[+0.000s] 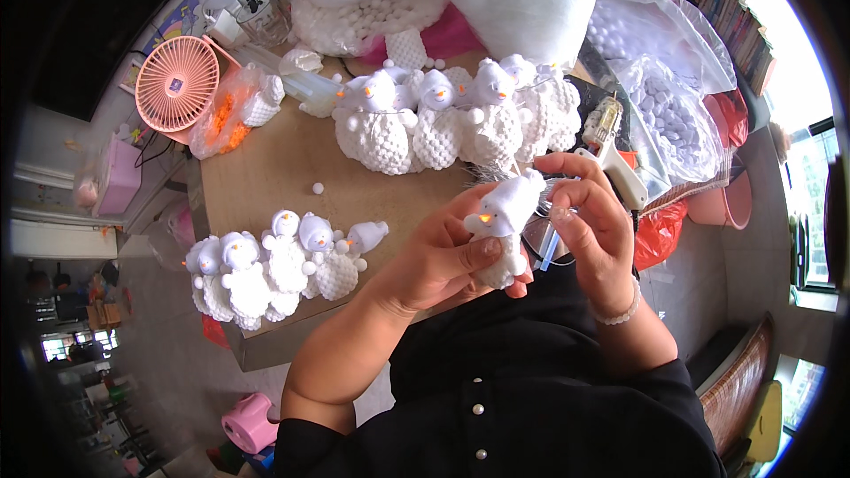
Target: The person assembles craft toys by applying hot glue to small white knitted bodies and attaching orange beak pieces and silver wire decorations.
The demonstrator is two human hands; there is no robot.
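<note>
A small white snowman doll (508, 209) with an orange nose and a pointed hat is gripped in my left hand (458, 245), tilted above the table's front edge. My right hand (588, 226), with a beaded bracelet at the wrist, is raised just right of the doll's hat, fingers apart and curled; no object shows in it. Behind my hands stands a row of knitted white snowmen (435, 133). Another group of snowmen (252, 272) is at the table's left front. A white pompom (318, 188) lies between the groups.
A glue gun (614, 159) lies beyond my right hand. Clear glue sticks (302, 83) are near a pink fan (178, 84) at the back left. Plastic bags of white balls (372, 6) and white oval pieces (671, 119) fill the back and right. Silvery wire-like strands (491, 174) lie behind my hands.
</note>
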